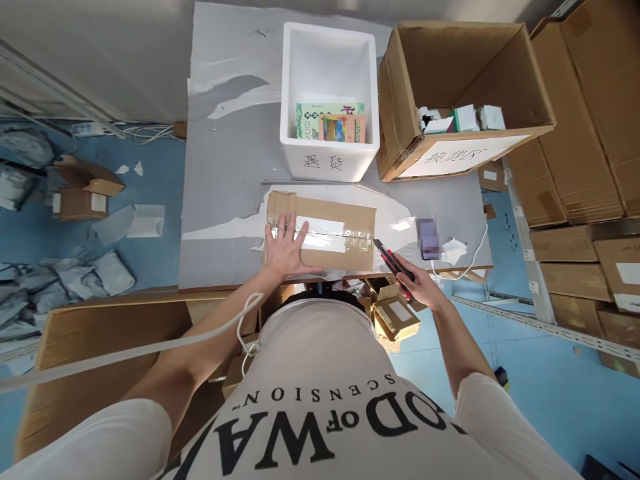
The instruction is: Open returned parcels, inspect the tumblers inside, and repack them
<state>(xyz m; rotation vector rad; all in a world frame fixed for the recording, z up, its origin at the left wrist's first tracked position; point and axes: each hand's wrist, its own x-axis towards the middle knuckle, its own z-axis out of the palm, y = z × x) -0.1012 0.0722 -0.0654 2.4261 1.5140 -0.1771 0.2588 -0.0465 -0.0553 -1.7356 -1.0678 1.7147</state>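
A taped cardboard box (357,223) with a white label lies lengthwise near the table's front edge. My left hand (286,248) rests on the left part of its top, fingers spread. In my right hand (419,285) is a red and black utility knife (394,262), wrapped by my fingers. The knife's tip points at the right end of the box, beside the tape seam; whether it touches is hard to tell.
Behind the box stand a white foam bin (327,157) with colourful booklets (333,123) and a large carton (395,120) holding small boxes. A phone (429,239) with a white cable lies to the right. Shelved cartons (575,280) flank the right side; an open carton (110,333) stands below left.
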